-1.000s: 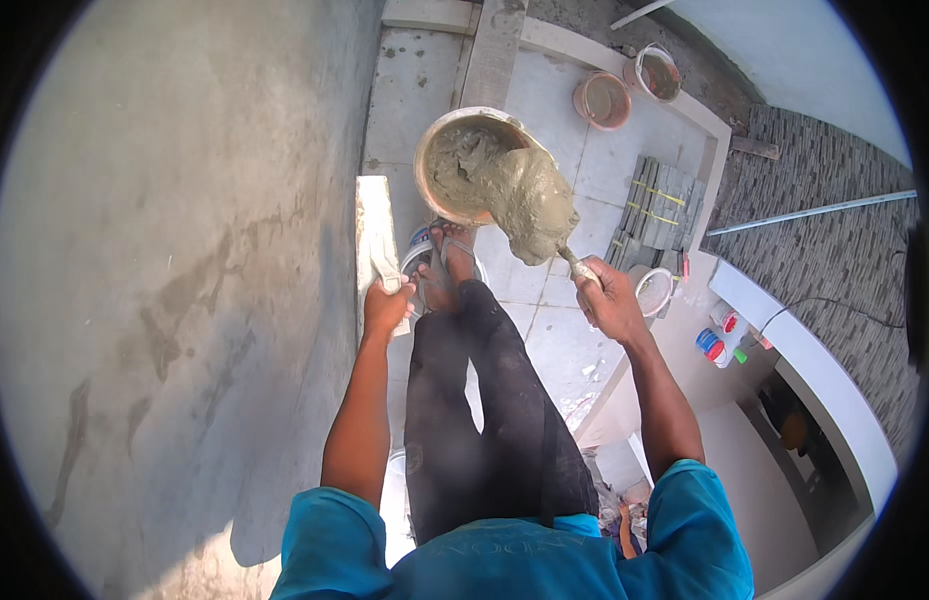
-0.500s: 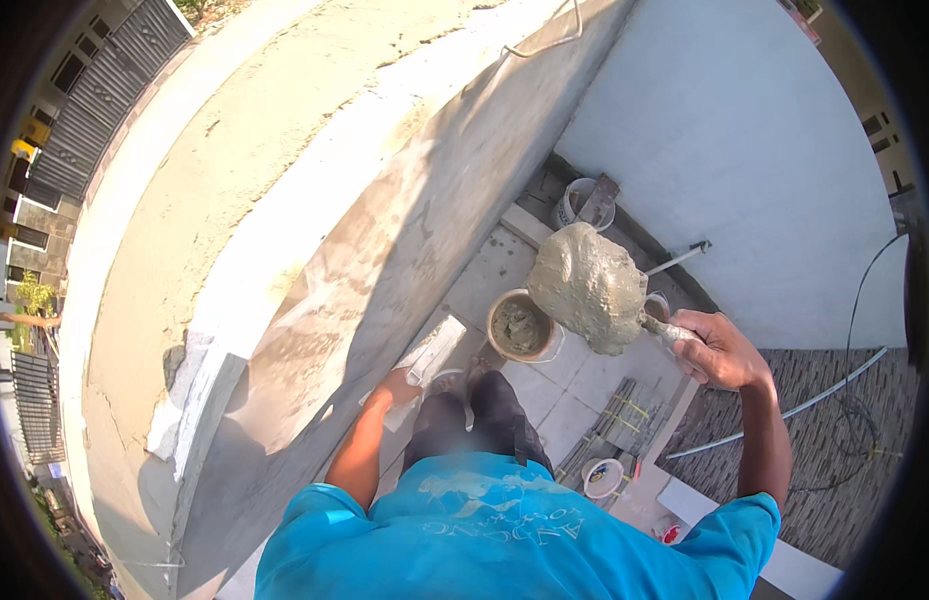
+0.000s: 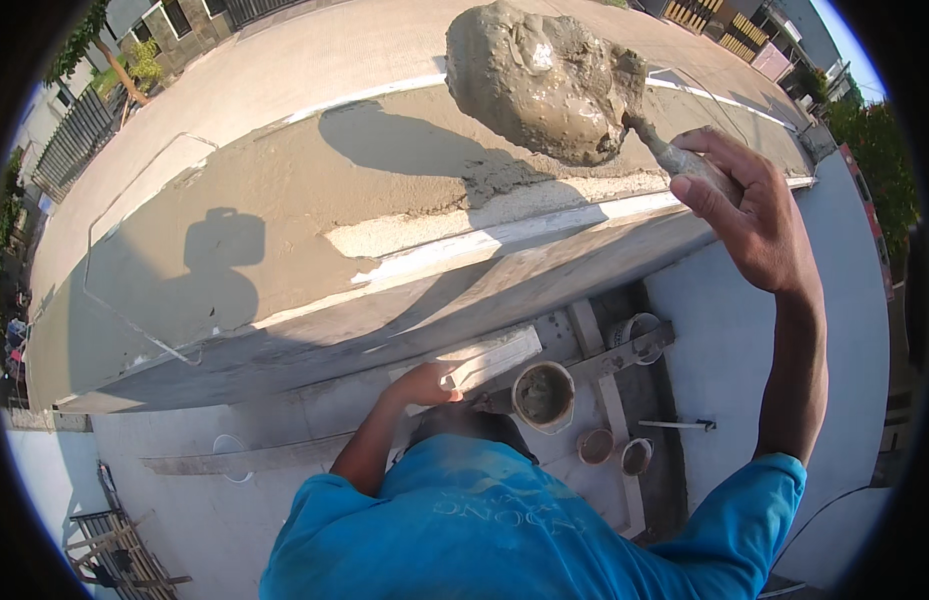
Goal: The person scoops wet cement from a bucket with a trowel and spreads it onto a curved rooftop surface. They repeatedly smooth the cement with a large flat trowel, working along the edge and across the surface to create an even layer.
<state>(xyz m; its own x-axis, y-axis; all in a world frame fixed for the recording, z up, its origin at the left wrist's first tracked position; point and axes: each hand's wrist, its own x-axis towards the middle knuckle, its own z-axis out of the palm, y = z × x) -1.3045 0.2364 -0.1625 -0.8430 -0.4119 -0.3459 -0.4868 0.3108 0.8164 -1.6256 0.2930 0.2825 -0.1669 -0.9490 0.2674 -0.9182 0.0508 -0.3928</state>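
My right hand [image 3: 744, 205] is raised over the top of a low wall, fingers wrapped round the handle of a trowel [image 3: 676, 157]. A big lump of wet grey mortar [image 3: 544, 85] covers its blade, which I cannot see. Below the lump, the wall top [image 3: 314, 210] carries smoothed mortar, with a rough bare strip [image 3: 404, 228] along the near edge. Low on the near side of the wall, my left hand [image 3: 424, 385] is closed on a short, pale, mortar-smeared bar [image 3: 492, 358]. Part of that hand's grip is hidden.
A bucket of mortar [image 3: 544, 397] stands by my legs. Smaller tubs [image 3: 636, 457] and another bucket [image 3: 639, 335] are to its right, near a white wall [image 3: 754, 360]. Bent wire [image 3: 89, 250] stands at the wall top's left. Beyond lies a paved road [image 3: 314, 50].
The view has swung toward the wall top. My right hand has carried the loaded trowel from above the floor buckets to over the wall. My left hand still grips the pale bar.
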